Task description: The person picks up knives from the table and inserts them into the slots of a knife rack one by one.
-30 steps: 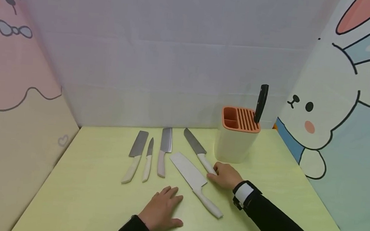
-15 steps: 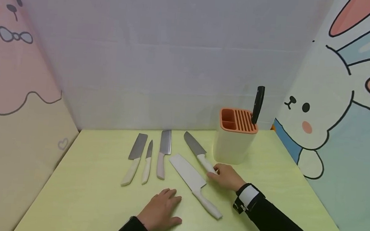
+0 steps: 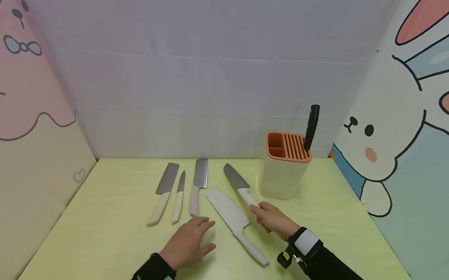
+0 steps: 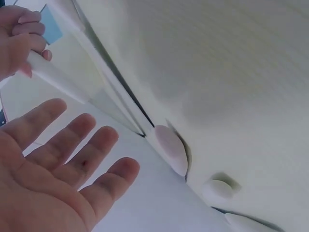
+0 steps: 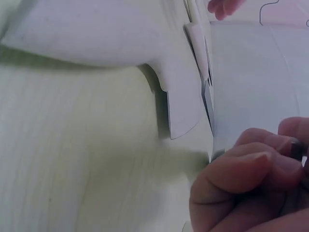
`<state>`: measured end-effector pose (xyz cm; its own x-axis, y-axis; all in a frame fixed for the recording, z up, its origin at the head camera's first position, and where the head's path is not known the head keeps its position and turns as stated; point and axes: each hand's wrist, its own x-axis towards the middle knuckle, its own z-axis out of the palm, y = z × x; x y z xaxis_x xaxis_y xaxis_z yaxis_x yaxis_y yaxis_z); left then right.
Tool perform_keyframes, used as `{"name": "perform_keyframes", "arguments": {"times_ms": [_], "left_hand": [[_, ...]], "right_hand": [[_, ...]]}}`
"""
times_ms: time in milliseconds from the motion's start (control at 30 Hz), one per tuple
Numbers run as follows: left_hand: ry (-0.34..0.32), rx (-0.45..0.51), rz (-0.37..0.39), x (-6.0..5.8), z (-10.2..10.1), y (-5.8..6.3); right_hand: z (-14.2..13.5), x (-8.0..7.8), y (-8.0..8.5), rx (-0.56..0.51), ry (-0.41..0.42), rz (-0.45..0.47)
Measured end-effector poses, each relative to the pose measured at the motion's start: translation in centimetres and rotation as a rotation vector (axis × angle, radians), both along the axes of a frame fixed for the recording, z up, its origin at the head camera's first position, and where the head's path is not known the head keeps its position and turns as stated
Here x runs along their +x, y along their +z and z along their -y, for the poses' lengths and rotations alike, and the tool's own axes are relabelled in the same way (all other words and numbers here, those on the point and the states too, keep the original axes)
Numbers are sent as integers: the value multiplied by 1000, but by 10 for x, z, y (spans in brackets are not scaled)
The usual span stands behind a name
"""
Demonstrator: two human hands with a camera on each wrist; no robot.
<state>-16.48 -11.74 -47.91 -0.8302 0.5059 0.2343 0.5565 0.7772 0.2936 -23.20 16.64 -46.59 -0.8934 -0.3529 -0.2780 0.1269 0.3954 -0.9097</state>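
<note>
My right hand [image 3: 275, 219] grips the white handle of a kitchen knife [image 3: 237, 177] with a grey blade. The knife points away to the far left, and the left wrist view shows its handle [image 4: 60, 82] raised off the table. My left hand [image 3: 188, 241] is held with fingers spread, near the handle end of a narrow cleaver [image 3: 201, 173], and holds nothing. Between the hands lies a large cleaver [image 3: 228, 208] with a pale blade and white handle. The right wrist view shows my right hand's curled fingers [image 5: 231, 174]; the knife is mostly hidden there.
A cream knife block [image 3: 285, 177] with an orange slotted top stands at the back right. A black-handled knife [image 3: 311, 127] stands in its right end slot. On the left lie a broad-bladed knife [image 3: 165, 192] and a small paring knife [image 3: 179, 198]. Walls border the table.
My right hand has turned and lifted the kitchen knife's handle slightly. My left hand has risen and shifted left and forward. The other knives stay in place.
</note>
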Motion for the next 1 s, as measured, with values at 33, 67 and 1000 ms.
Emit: {"name": "perform_keyframes", "arguments": {"times_ms": [33,67,1000], "left_hand": [[-1,7,-13,-1,1,1],[-2,14,-29,-2,1,1],[-19,-75,-489,-64,1,38]], "right_hand": [[0,1,0,-17,4,1],[-1,2,0,-29,4,1],[-13,47,60,-210,245,-55]]}}
